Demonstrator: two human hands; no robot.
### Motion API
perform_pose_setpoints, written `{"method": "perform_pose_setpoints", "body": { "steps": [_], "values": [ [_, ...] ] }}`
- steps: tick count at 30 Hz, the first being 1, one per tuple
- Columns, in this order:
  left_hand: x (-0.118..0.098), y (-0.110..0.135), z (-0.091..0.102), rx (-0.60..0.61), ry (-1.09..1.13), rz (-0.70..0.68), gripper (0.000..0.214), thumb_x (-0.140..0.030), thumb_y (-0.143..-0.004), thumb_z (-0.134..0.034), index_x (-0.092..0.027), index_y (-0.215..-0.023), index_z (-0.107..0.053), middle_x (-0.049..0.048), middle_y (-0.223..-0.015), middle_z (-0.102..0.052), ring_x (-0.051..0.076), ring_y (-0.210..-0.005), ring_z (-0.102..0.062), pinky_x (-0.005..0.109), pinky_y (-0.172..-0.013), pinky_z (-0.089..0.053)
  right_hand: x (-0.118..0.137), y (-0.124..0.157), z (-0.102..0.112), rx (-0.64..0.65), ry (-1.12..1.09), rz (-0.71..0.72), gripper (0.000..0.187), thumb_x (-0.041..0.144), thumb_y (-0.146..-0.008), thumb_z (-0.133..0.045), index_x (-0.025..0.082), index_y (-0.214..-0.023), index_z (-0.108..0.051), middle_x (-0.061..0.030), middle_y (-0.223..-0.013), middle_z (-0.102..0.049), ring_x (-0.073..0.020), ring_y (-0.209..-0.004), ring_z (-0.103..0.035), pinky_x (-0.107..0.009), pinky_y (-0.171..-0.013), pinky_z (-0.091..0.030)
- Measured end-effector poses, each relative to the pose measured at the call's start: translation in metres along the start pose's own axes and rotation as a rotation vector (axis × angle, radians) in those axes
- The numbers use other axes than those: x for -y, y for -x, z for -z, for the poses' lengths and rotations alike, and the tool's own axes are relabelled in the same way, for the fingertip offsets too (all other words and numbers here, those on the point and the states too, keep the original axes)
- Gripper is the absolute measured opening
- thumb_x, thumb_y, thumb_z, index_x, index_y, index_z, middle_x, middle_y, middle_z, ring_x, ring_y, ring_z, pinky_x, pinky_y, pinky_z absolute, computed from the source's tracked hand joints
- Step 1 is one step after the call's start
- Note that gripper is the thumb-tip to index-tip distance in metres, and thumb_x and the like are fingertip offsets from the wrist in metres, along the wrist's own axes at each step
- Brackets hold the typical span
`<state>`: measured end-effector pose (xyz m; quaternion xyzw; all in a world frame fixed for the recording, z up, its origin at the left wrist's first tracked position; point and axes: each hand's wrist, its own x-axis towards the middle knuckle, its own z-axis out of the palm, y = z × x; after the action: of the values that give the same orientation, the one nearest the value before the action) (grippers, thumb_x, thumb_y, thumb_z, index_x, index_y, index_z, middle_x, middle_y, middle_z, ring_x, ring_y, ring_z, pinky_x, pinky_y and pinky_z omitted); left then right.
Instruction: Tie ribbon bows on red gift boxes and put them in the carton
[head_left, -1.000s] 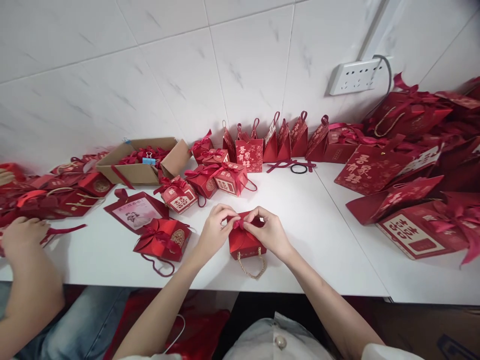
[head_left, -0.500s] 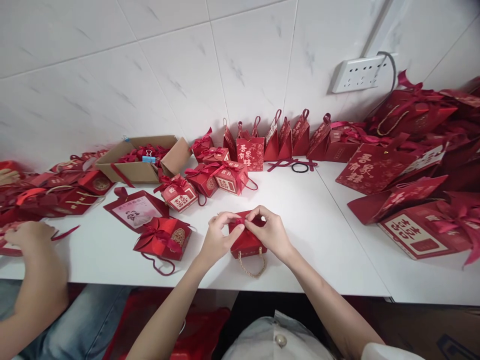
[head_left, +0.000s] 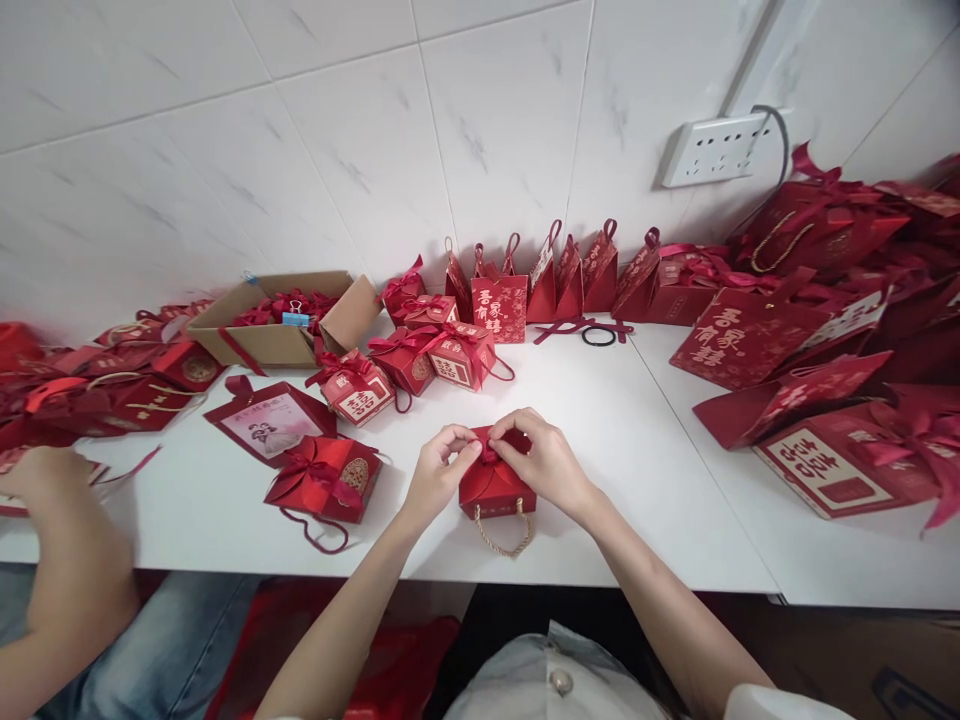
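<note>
A small red gift box (head_left: 498, 492) with a gold rope handle (head_left: 504, 548) sits on the white table in front of me. A dark red ribbon (head_left: 489, 453) is gathered at the middle of its folded top. My left hand (head_left: 439, 472) is closed in a pinch at the ribbon's left side, thumb against forefinger. From the right, my right hand (head_left: 541, 458) pinches the ribbon too, its fingertips over the box top. The fingers largely hide the ribbon's ends. To the left lies another red box (head_left: 330, 478) tied with a bow, with a dark cord loop beside it.
A cardboard box (head_left: 259, 345) of ribbons stands at the back left. Red gift bags (head_left: 499, 308) line the wall, and more are piled at the right (head_left: 840, 450). Loose ribbon strips and a black ring (head_left: 598, 337) lie behind. A co-worker's arm (head_left: 75, 540) rests at the left.
My fingertips have drawn slightly apart over the ribbon, showing more of its middle and of the box top. The co-worker's hand at the left has shifted a little left.
</note>
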<state>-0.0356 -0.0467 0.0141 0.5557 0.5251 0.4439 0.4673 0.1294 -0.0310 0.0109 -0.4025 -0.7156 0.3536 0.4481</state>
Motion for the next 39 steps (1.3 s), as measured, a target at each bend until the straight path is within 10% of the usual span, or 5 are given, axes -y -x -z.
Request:
{"method": "perform_pose_setpoints", "body": {
  "steps": [14,39],
  "values": [
    [0.003,0.0,-0.001,-0.027,0.041,0.012,0.021,-0.038,-0.074,-0.063,-0.018,-0.078,-0.057,0.0013,-0.075,-0.062,0.014,-0.071,-0.057,0.025,-0.067,-0.044,-0.009,0.016,-0.001,-0.139,0.344,0.449,0.014,0.014,-0.09,-0.053,0.02,-0.089,-0.065,-0.0082,-0.095,-0.064,-0.0215,-0.092,-0.059,-0.039,-0.077,-0.051],
    [0.005,0.008,-0.003,-0.065,-0.06,-0.101,0.017,-0.036,-0.079,-0.06,-0.018,-0.077,-0.06,0.0073,-0.094,-0.068,0.021,-0.096,-0.062,0.036,-0.089,-0.046,-0.008,0.018,0.008,-0.226,0.533,0.492,0.012,0.014,-0.091,-0.053,0.017,-0.085,-0.062,-0.007,-0.084,-0.063,-0.0184,-0.082,-0.058,-0.034,-0.073,-0.044]
  ]
}}
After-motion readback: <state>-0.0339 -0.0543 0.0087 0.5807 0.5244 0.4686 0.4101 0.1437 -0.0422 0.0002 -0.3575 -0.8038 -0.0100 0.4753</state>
